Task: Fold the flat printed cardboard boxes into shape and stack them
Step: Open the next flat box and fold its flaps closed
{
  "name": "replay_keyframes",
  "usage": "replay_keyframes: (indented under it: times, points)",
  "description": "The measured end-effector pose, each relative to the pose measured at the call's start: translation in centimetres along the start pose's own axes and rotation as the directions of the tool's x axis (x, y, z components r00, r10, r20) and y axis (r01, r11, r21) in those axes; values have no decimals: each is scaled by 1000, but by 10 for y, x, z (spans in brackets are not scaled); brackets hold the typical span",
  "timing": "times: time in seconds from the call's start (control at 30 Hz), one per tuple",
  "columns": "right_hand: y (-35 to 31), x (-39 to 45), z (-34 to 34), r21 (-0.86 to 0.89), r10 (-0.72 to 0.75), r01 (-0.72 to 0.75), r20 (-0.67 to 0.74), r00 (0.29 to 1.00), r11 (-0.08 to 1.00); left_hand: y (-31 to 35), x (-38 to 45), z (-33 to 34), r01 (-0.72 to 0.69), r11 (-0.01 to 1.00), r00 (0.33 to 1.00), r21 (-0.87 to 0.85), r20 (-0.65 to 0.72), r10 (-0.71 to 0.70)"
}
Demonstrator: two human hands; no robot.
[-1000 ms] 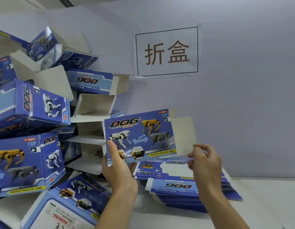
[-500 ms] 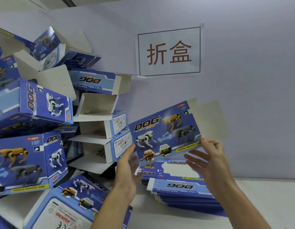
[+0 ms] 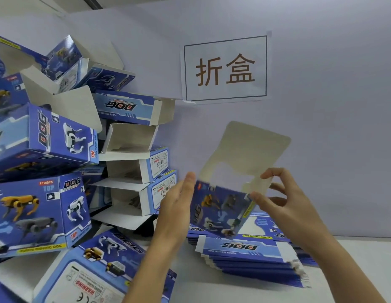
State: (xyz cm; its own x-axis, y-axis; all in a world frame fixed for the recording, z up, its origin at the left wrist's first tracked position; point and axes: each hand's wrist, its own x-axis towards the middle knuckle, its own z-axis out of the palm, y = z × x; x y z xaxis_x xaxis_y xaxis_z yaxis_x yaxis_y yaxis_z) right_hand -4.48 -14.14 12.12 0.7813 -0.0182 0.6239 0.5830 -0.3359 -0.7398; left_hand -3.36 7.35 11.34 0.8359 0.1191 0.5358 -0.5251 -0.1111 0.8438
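Turned upright since a moment ago, the flat box (image 3: 220,206) hangs above the flat stack (image 3: 249,252), left hand (image 3: 177,206) flat against its edge, right hand (image 3: 277,200) pinching it; next, I judge, squeezing it open.

Packing workstation, small factory or workshop; folded toy-dog boxes (image 3: 43,206) heaped left; flat blanks (image 3: 251,256) stacked on white worktop (image 3: 354,270); printed sign (image 3: 225,68) on plain wall (image 3: 332,127)
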Motion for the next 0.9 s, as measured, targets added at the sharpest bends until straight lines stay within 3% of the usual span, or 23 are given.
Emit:
replay_keyframes:
  times: [0.2,0.3,0.37,0.47,0.63,0.73,0.9]
  points:
    - [1,-2,9,-44,-72,78,118,990,996,-2,-3,4,86,983,996,163,13,-90]
    - [2,-2,16,-56,-88,93,84,993,994,-7,-3,8,61,942,995,330,-98,-31]
    - [4,-2,22,-85,-83,86,36,996,993,-10,-2,8,61,933,988,354,-157,-5]
    - [3,-2,25,-49,-18,17,-34,999,999,-8,-2,7,76,914,982,398,-191,2]
    - [2,3,21,-10,216,-218,-100,971,976,0,0,3,62,922,974,382,-224,27]
    - [-1,4,18,-118,232,-247,-123,965,962,7,-2,2,46,858,976,512,-206,70]
    - [-21,-2,18,-365,79,-137,-169,983,921,22,-7,3,-81,734,972,674,-110,209]
